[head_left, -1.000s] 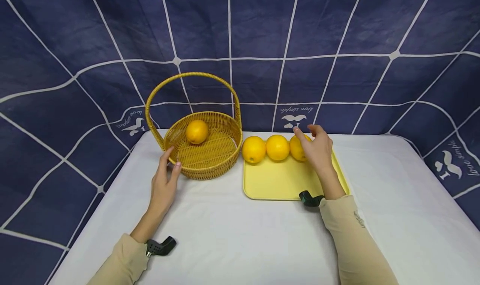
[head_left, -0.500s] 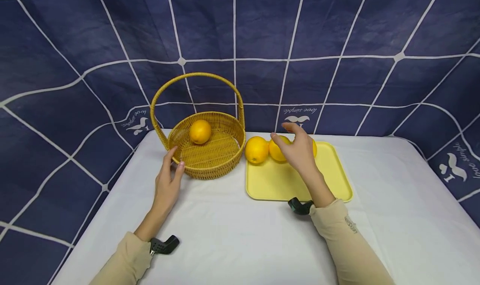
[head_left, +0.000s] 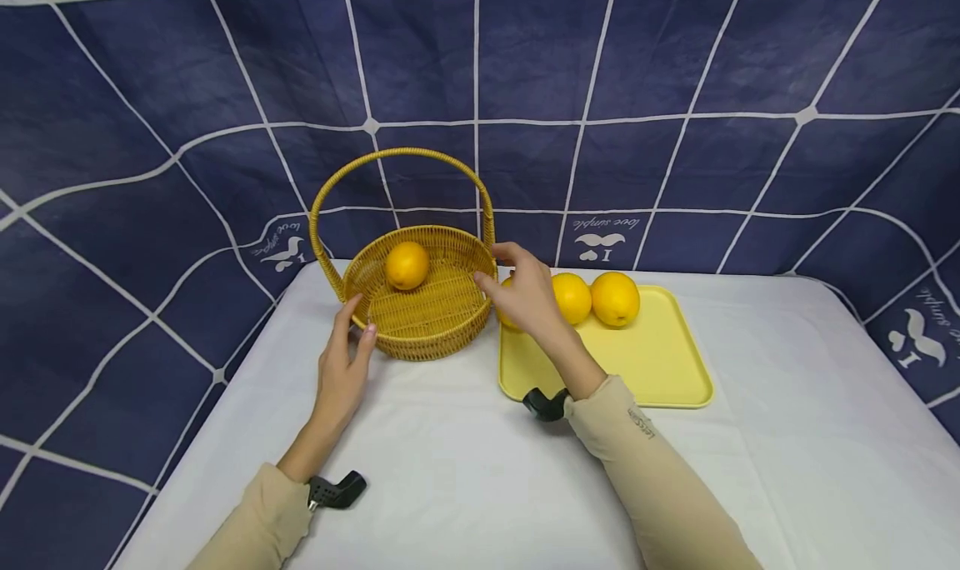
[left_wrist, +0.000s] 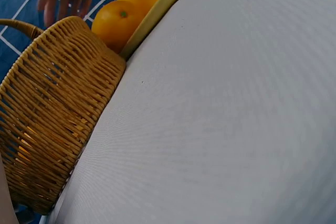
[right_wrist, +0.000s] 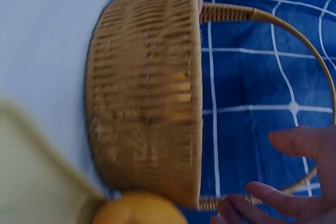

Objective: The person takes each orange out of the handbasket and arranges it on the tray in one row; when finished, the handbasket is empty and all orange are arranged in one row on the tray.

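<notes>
A yellow wicker basket with a tall hoop handle stands at the back left of the table, one orange inside. My left hand rests against the basket's left front side, its fingers loosely extended at the rim. Over the basket's right rim is my right hand, thumb and fingers spread with nothing between them. It partly covers the leftmost orange on the yellow tray. Two more oranges, a middle one and a right one, lie in a row along the tray's back.
A white cloth covers the table. Behind it hangs a dark blue curtain with white grid lines. The tray stands close to the basket's right side. Each wrist carries a black camera mount, such as the left mount.
My right hand has moved left, from above the rightmost orange across the row to the basket's right rim, its fingers still apart. The left hand stays by the basket. The whole scene shifts slightly right.
</notes>
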A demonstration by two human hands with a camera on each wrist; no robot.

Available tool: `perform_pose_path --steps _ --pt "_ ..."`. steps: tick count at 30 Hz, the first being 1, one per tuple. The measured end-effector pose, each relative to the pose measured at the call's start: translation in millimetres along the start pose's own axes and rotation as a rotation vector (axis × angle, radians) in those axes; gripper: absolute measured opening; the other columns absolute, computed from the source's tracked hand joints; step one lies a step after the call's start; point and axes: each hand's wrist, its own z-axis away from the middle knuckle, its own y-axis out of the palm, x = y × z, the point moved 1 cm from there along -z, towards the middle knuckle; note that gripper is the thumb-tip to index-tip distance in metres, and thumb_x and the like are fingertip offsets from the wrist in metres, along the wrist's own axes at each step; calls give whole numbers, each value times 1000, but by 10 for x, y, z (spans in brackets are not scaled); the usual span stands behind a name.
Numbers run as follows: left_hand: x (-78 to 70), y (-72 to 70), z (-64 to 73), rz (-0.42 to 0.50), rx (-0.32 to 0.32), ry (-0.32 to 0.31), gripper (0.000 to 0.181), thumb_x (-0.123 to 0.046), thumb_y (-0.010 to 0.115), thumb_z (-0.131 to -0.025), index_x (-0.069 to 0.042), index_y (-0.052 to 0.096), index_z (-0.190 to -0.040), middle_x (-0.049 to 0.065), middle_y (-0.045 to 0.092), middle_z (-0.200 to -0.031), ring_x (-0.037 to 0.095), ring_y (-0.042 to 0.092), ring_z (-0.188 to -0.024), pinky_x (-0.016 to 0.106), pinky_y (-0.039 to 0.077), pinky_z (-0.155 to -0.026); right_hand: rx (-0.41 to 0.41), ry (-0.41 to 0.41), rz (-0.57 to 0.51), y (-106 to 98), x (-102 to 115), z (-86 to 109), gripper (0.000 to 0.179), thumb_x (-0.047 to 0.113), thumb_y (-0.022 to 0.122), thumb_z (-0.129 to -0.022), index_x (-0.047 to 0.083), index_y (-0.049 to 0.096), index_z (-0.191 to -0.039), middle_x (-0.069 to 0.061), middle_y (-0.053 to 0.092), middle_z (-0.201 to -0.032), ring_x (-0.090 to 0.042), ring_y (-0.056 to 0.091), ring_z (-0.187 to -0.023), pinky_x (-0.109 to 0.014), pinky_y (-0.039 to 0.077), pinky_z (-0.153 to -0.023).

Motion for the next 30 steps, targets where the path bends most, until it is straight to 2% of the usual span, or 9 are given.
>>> perform_pose_path --steps 7,13,17,23,30 --pt "-1 1 -2 4 -2 4 57 -41 53 -111 -36 34 -164 -1 32 -173 31 34 -157 57 30 -128 83 69 -49 348 207 -245 55 29 75 -98 4 60 -145 -13 64 -143 -29 61 -131 -41 51 -112" --pt "-2 -1 -1 5 -9 12 57 -39 53 -111 -30 36 -164 -1 34 -172 31 36 -156 58 31 -127 99 139 -91 590 268 -421 58 31 75 -98 3 58 -145 -14 63 -143 -29 64 -129 -40 54 -108" --pt "6 6 7 6 0 9 58 -40 53 -111 -28 36 -164 -1 33 -172 30 35 -157 58 30 -127 104 214 -121 737 265 -498 59 35 75 -98 5 58 -145 -15 63 -143 -30 61 -131 -43 54 -107" --pt "13 9 29 -2 4 -9 57 -41 53 -111 -31 35 -164 -1 32 -172 29 33 -158 57 29 -128 107 343 -184 960 286 -581 66 42 75 -96 5 57 -147 -16 61 -146 -32 57 -133 -45 52 -109" --pt "-17 1 17 -11 4 -11 57 -44 52 -111 -35 34 -164 -1 32 -173 29 33 -158 57 30 -128 93 412 -249 1087 447 -713 72 39 77 -96 2 50 -151 -17 55 -150 -34 52 -139 -46 48 -115"
